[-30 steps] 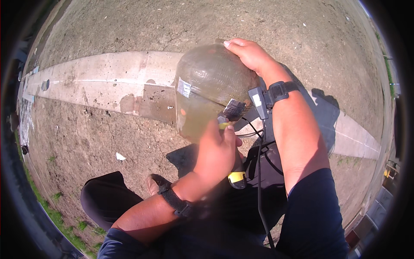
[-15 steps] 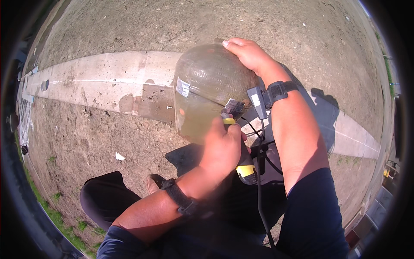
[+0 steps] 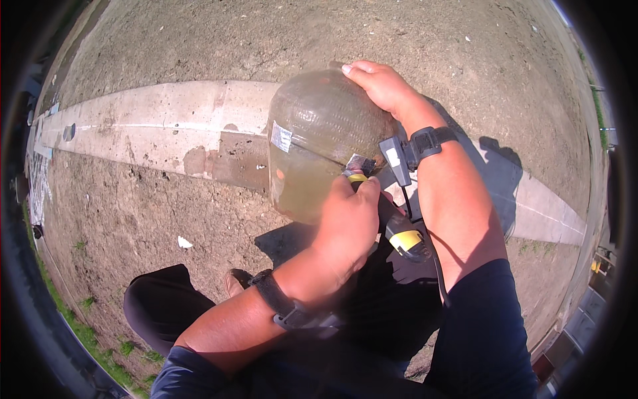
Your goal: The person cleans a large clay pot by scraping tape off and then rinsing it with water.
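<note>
A large rounded shell (image 3: 325, 110), olive-grey and translucent like fibreglass, stands in front of me with a dark line across its side. Silver tape patches (image 3: 282, 138) stick to it near that line. My left hand (image 3: 347, 223) is closed around a black-and-yellow corded power tool (image 3: 392, 216), whose front end meets the shell near the right-hand patch. My fingers hide part of its head, so its exact kind cannot be made out. My right hand (image 3: 382, 86) lies on the shell's upper right, fingers stretched over the curve.
A pale concrete strip (image 3: 146, 126) runs across bare dirt (image 3: 199, 40) and under the shell. The tool's black cord (image 3: 435, 266) passes beside my right forearm. My dark-clothed knee (image 3: 166, 306) and a brown shoe (image 3: 236, 282) are at lower left.
The tool's rear end has swung to the right and slightly up, with my left hand turning along. Its cord has shifted right. My right hand has stayed on the shell.
</note>
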{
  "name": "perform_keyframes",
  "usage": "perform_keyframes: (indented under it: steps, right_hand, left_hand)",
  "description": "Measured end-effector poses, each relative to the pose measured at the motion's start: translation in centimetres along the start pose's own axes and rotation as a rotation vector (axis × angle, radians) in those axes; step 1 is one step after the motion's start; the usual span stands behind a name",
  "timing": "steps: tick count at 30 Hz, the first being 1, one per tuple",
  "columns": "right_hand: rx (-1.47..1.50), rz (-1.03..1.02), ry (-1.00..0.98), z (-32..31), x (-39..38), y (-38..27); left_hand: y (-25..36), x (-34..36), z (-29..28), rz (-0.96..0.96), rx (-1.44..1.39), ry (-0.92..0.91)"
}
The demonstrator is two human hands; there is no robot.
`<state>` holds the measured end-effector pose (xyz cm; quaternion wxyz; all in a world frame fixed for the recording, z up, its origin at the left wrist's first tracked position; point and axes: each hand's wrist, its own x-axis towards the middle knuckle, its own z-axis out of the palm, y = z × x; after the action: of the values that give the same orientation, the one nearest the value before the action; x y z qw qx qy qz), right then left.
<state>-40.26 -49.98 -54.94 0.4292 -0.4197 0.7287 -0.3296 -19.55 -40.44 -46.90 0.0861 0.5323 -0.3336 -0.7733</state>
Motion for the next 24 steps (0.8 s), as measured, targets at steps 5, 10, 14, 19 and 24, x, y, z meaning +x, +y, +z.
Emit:
perform_keyframes:
  steps: [5, 10, 14, 19, 24]
  right_hand:
    - [-0.009, 0.015, 0.021, 0.0, 0.1, 0.2]
    - [0.073, -0.055, -0.014, 0.5, 0.1, -0.1]
    - [0.135, -0.044, -0.003, 0.0, -0.8, 0.7]
    - [0.018, -0.035, 0.024, -0.3, -1.4, 0.5]
    - [0.001, -0.035, 0.017, 0.1, -1.1, -0.2]
  left_hand:
    - [2.9, -1.1, 0.9, -0.074, -0.128, 0.019]
    - [7.2, -1.9, 2.0, 0.173, -0.329, -0.119]
    - [8.4, -0.7, -1.8, 0.201, -0.325, 0.016]
    - [7.2, -2.6, -12.6, 0.330, -0.193, 0.301]
    - [8.7, -6.9, -20.2, 0.440, -0.144, 0.541]
